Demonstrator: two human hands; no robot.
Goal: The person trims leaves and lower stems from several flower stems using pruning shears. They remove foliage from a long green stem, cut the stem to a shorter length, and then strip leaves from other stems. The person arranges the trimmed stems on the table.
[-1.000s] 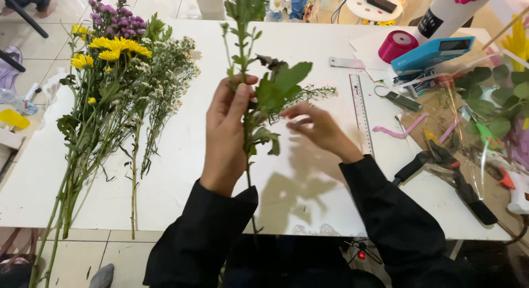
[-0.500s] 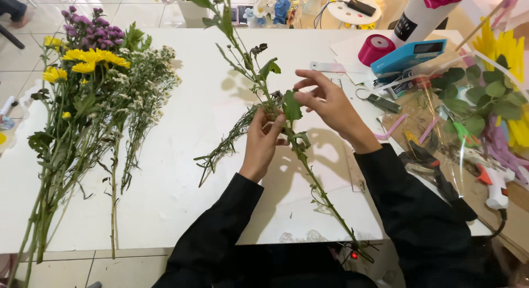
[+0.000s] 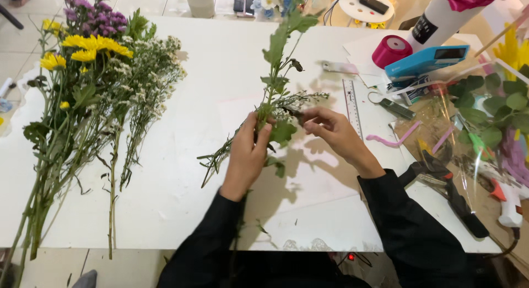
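Observation:
My left hand (image 3: 246,155) grips a bunch of green leafy stems (image 3: 277,51) upright above the white table (image 3: 182,183). A thin feathery sprig (image 3: 220,155) crosses the bunch and pokes out to the lower left of that hand. My right hand (image 3: 330,131) pinches a dark bit of stem or leaf at the bunch, right beside the left hand's fingers. Both arms are in black sleeves.
Yellow, purple and small white flowers (image 3: 93,89) lie in a long pile at the table's left. On the right are a clear ruler (image 3: 351,103), a pink ribbon roll (image 3: 391,50), a blue box (image 3: 427,59), black shears (image 3: 446,183), a glue gun (image 3: 509,197) and leafy greens (image 3: 498,114).
The bunch has swung from leaning toward the left back to upright. My right hand has dropped from above the stems to beside the left hand and now pinches at the bunch.

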